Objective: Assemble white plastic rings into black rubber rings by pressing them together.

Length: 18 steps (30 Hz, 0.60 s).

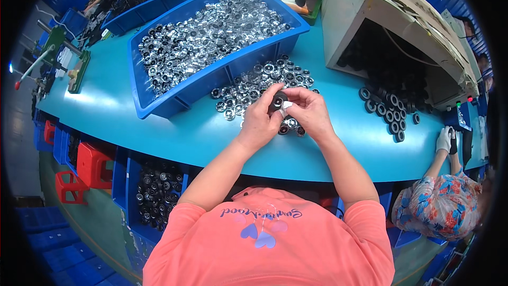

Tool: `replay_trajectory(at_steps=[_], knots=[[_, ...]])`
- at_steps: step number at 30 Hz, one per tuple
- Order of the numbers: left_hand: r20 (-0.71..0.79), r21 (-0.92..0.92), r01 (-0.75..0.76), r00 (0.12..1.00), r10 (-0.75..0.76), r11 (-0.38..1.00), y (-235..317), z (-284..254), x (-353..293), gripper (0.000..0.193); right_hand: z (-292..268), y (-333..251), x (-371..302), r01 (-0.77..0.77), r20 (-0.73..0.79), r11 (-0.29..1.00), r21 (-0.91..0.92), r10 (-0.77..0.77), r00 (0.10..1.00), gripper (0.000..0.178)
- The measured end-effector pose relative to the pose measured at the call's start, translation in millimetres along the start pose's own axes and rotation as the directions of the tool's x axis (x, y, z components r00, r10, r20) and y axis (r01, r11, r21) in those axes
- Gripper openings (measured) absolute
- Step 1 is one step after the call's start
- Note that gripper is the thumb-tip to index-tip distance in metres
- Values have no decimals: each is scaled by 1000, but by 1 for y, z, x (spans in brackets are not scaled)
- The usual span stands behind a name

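Observation:
Both hands meet over the teal table, holding one small black round part (278,101) with a lighter centre. The fingers of my left hand (258,122) wrap its left side. From the right, my right hand (313,115) pinches the same part. A bit of white material (286,105) sits at the right thumb; I cannot tell whether it is a finger cover or a scrap of cloth. Around and beyond the hands spreads a loose pile of shiny silver-and-black round parts (248,86), some partly hidden by the fingers.
A large blue bin (222,69) full of similar shiny parts stands behind the pile. Black rings (390,111) spill from an open box-like housing (344,21) at right. A green hand press (79,71) stands left. At far right, a co-worker's gloved hands (446,140) rest by the table.

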<state>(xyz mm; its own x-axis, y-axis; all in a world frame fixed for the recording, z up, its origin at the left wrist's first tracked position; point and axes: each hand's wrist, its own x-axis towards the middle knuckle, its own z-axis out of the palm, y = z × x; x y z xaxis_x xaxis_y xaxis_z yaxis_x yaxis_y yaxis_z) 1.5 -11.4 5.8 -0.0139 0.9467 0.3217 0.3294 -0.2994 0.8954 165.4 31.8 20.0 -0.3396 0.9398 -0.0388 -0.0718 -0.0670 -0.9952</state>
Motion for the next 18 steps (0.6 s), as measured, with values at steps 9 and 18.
replay_trajectory(at_steps=[9,18], knots=[[7,175,-198,980,200,965,-3,4,0,60,-9,10,2,21,41,1000,-15,-21,999,32],[218,-554,274,959,-180,787,5,-7,5,63,-16,-17,0,-160,127,964,211,135,983,39]])
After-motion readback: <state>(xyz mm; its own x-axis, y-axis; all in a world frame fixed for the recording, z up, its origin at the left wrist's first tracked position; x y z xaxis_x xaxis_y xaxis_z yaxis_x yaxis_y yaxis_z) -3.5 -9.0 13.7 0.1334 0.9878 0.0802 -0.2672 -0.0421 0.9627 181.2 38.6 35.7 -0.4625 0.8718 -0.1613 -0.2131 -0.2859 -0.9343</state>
